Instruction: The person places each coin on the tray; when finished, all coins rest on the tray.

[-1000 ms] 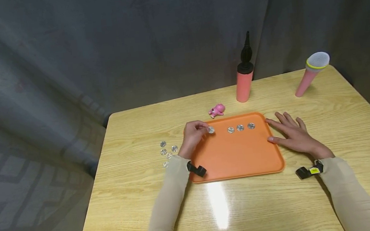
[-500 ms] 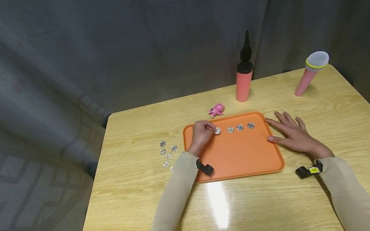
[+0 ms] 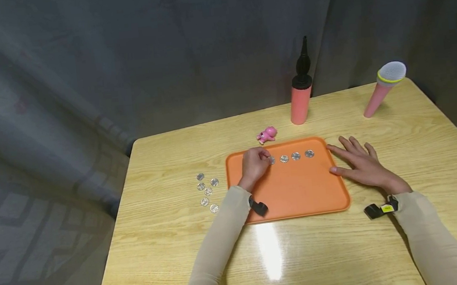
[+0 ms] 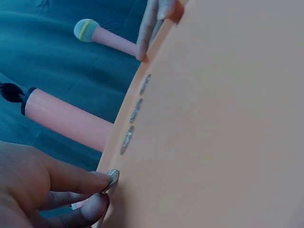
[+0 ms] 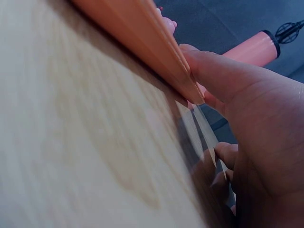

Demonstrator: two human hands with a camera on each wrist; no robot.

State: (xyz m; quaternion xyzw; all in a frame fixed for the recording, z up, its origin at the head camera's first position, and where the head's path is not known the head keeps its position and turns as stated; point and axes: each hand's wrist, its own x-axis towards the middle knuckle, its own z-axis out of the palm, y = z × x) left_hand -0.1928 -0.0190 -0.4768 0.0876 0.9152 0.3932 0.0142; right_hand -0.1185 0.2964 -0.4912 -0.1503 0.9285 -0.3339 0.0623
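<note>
Left hand [image 3: 254, 165] pinches a silvery disc [image 4: 113, 176] at the far side of an orange tray [image 3: 295, 191] whose right rim the right hand [image 3: 359, 166], fingers spread, touches; likely light, stiff and slick, the disc seems best held by its edge.

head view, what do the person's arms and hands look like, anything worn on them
The left sleeve and right sleeve are long, plain and beige. The left hand and right hand wear no gloves. Small, blocky black devices sit at the cuffs: a left wrist camera and a right wrist camera, the latter with a yellow label.
</note>
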